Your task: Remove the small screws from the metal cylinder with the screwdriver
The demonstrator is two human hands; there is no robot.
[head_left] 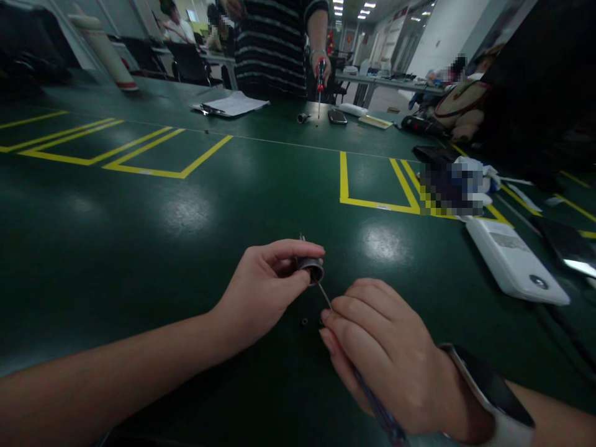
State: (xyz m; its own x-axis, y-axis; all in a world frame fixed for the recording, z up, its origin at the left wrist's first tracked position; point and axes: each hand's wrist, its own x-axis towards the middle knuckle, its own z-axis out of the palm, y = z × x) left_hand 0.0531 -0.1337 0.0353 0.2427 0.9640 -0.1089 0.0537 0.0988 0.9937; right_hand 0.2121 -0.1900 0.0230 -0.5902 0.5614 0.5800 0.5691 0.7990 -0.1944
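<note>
My left hand (263, 288) pinches a small grey metal ring-shaped part (315, 266) between thumb and fingers, just above the green table. A thin metal piece (302, 237) sticks up behind those fingers. My right hand (388, 351) is wrapped around a screwdriver (325, 294) with a slender shaft and a bluish-purple handle. The shaft points up and left into the ring's opening; its tip is hidden there. Below the ring a tiny dark part (304, 321), perhaps a screw, lies on the table. Another dark bit is partly covered by my right fingertips.
Across the table (116, 248) a person in a striped top (274, 49) holds a red-and-black screwdriver (320, 71) upright beside a small metal part (303, 117). A phone (338, 116) and papers (233, 103) lie there. On my right is a white device (514, 257).
</note>
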